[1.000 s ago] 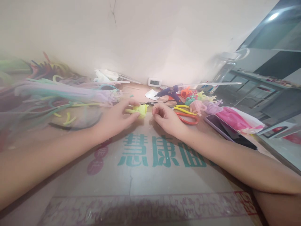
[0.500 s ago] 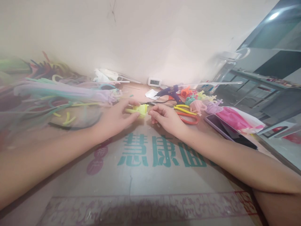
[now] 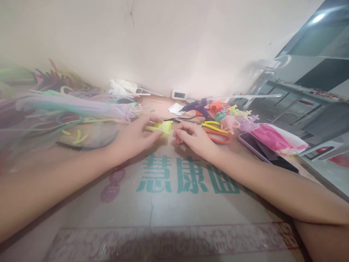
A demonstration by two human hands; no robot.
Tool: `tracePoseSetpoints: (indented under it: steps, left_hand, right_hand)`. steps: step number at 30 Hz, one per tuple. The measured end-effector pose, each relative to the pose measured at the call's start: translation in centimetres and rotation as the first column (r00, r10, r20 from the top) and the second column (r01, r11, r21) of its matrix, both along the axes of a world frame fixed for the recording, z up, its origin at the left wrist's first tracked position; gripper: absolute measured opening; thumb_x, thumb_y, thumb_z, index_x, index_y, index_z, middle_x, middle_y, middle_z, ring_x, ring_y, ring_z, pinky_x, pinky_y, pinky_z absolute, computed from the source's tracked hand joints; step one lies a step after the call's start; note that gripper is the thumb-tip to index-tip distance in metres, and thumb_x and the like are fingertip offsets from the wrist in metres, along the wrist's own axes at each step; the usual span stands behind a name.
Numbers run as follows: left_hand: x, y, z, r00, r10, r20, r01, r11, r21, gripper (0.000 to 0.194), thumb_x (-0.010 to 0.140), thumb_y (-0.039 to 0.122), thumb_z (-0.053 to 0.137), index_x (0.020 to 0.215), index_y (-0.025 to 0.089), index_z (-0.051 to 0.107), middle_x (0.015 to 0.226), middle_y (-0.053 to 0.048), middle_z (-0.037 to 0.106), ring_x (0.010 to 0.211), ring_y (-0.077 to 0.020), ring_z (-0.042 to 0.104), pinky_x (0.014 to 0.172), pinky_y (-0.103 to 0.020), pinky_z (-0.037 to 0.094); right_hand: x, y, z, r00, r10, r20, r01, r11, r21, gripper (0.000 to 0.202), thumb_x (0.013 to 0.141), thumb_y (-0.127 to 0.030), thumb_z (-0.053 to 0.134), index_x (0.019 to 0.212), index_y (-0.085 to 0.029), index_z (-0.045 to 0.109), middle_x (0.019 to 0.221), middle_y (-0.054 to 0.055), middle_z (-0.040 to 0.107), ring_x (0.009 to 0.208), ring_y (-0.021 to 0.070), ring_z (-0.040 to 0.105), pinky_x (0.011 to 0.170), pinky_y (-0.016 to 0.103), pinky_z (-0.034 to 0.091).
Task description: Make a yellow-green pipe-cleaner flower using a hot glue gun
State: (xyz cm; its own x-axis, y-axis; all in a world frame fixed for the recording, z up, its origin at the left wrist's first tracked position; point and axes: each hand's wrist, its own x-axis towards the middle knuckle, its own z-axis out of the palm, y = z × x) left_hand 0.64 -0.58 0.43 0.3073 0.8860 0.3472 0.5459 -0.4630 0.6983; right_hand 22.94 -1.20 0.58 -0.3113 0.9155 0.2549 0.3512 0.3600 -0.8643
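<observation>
Between the thumb and fingers of my left hand (image 3: 140, 133) is a small yellow pipe-cleaner piece (image 3: 165, 127), with its wider, ribbed end facing right. My right hand (image 3: 191, 135) is just to the right of it, a small gap apart, with the thumb and fingertips pinched together. Whatever those fingertips hold, if anything, is too small to make out. Just beyond my right hand lie scissors with yellow handles (image 3: 212, 126) and an orange-red handle loop (image 3: 220, 137). A purple glue gun (image 3: 200, 107) rests behind them.
Bundled pastel pipe cleaners (image 3: 81, 105) spread over the left side, with yellow cut pieces (image 3: 78, 138) nearer. Colourful small pipe-cleaner pieces (image 3: 230, 122), a phone (image 3: 268, 153) and a pink-and-white packet (image 3: 280, 140) lie right. A small digital clock (image 3: 179, 94) stands by the wall.
Almost nothing differs. My right hand has shifted very slightly to the right, while my left hand keeps its hold on the yellow piece.
</observation>
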Motion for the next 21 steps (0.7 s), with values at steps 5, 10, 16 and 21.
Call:
tracePoseSetpoints:
  steps: [5,10,16,21]
  left_hand:
    - [0.02,-0.11,0.26,1.000,0.005,-0.023,-0.006,1.000,-0.011,0.041,0.090,0.049,0.060,0.122,0.023,0.062,0.133,-0.005,0.067,0.110,-0.0272,0.068,0.098,-0.045,0.053]
    - [0.06,-0.12,0.33,0.999,0.001,-0.032,-0.001,1.000,0.000,0.038,0.091,0.047,0.060,0.122,0.024,0.062,0.134,-0.004,0.067,0.112,-0.0263,0.067,0.098,-0.042,0.052]
    - [0.06,-0.11,0.29,0.998,0.007,-0.060,-0.006,1.000,0.017,0.039,0.091,0.048,0.059,0.122,0.025,0.063,0.131,-0.003,0.068,0.105,-0.0246,0.068,0.095,-0.041,0.053]
    - [0.03,-0.04,0.18,0.999,0.002,-0.048,-0.001,1.000,0.018,0.039,0.091,0.047,0.060,0.123,0.025,0.062,0.133,-0.003,0.067,0.111,-0.0257,0.068,0.097,-0.042,0.053]
  right_hand:
    - [0.13,-0.01,0.19,1.000,0.008,0.027,-0.010,0.998,0.066,0.010,0.077,-0.021,0.050,0.068,-0.021,0.054,0.064,-0.005,0.055,0.059,0.0117,0.051,0.059,0.026,0.038]
    - [0.31,0.10,0.19,0.997,0.013,0.071,-0.019,0.995,0.094,0.010,0.074,-0.023,0.048,0.067,-0.020,0.055,0.066,-0.004,0.054,0.063,0.0128,0.049,0.061,0.028,0.037]
    - [0.50,0.37,0.04,0.999,0.036,0.031,-0.039,0.994,0.100,0.011,0.071,-0.021,0.047,0.061,-0.020,0.052,0.061,-0.003,0.051,0.061,0.0128,0.048,0.061,0.028,0.036]
    - [0.11,0.29,-0.09,1.000,0.016,-0.006,-0.016,1.000,0.003,0.009,0.082,-0.025,0.055,0.082,-0.020,0.061,0.062,-0.006,0.050,0.056,0.0116,0.045,0.057,0.027,0.035]
